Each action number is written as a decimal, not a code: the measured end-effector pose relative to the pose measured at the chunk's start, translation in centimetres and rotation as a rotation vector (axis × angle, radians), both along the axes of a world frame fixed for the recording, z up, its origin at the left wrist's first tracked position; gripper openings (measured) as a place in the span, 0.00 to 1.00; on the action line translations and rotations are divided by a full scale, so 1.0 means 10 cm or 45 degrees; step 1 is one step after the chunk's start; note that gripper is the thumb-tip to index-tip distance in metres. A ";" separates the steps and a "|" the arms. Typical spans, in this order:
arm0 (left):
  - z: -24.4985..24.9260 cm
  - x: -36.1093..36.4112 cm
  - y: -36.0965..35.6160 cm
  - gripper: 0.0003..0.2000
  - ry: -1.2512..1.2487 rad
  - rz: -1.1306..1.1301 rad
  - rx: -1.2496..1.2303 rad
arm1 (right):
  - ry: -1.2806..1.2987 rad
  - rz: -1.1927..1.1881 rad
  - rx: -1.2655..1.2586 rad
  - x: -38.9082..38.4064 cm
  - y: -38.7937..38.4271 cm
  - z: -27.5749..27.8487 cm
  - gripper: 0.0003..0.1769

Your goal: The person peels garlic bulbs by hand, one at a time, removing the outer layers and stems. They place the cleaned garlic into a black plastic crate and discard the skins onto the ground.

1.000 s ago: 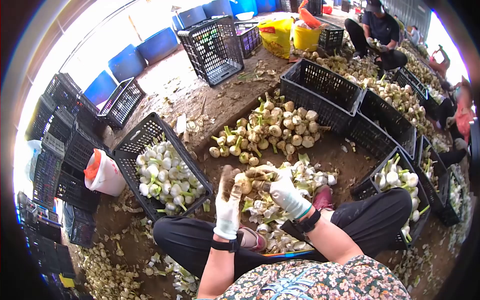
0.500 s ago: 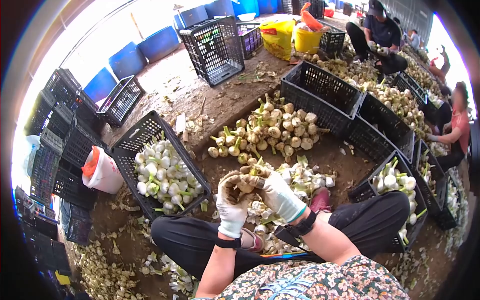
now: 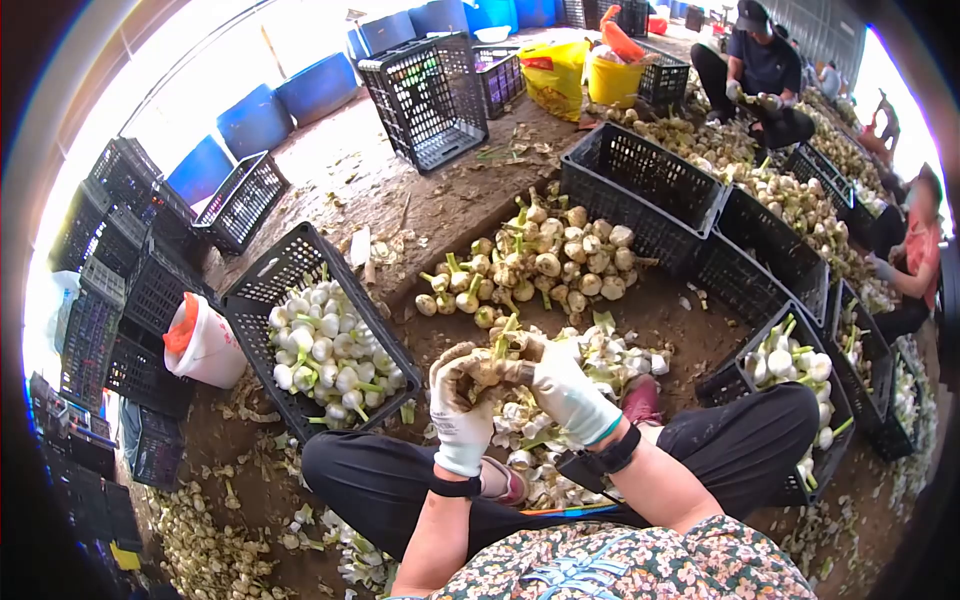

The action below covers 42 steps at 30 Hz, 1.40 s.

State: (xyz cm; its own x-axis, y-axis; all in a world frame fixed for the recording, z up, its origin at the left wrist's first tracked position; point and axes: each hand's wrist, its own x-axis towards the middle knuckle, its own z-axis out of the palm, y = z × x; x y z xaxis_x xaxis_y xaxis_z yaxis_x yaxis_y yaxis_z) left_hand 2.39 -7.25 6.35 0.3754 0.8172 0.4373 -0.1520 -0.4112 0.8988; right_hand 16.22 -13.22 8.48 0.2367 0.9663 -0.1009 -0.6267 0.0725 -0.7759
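My left hand (image 3: 460,400), in a white glove with a dirt-stained palm, curls closed around a garlic bulb (image 3: 503,342) whose green stem pokes up between my fingers. Gloved the same way, my right hand (image 3: 566,388) closes on the bulb from the other side, and the fingers of both hands hide most of it. Below them, peeled skins and leaf scraps (image 3: 535,438) lie between my legs. Just beyond is a pile of unpeeled garlic (image 3: 545,258). To the left, a black crate (image 3: 318,245) holds cleaned white garlic bulbs (image 3: 325,345).
Another black crate (image 3: 845,400) with white garlic stands by my right knee. Several black crates (image 3: 640,190) line the far right side. A white bucket (image 3: 210,350) stands left, near stacked crates (image 3: 150,300). Co-workers (image 3: 765,60) sit along a long garlic heap.
My hands have shifted slightly, the right one a little lower and to the right. The green stem shows more plainly between the fingers. Co-workers' arms at the right have moved.
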 end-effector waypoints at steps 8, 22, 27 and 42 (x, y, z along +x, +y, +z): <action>-0.13 -0.03 0.01 0.26 -0.150 -0.158 -0.206 | 0.156 0.077 -0.001 0.04 0.00 -0.04 0.20; -0.08 -0.07 -0.04 0.24 -0.635 -0.386 -0.970 | -0.963 -0.051 0.192 0.25 0.00 -0.21 0.30; -0.14 -0.03 -0.06 0.25 -0.676 -0.393 -1.047 | -0.817 -0.023 0.035 0.18 -0.04 -0.01 0.28; -0.18 0.02 0.02 0.27 -0.301 -0.267 -0.787 | -0.756 -0.202 -0.282 0.14 0.02 -0.28 0.13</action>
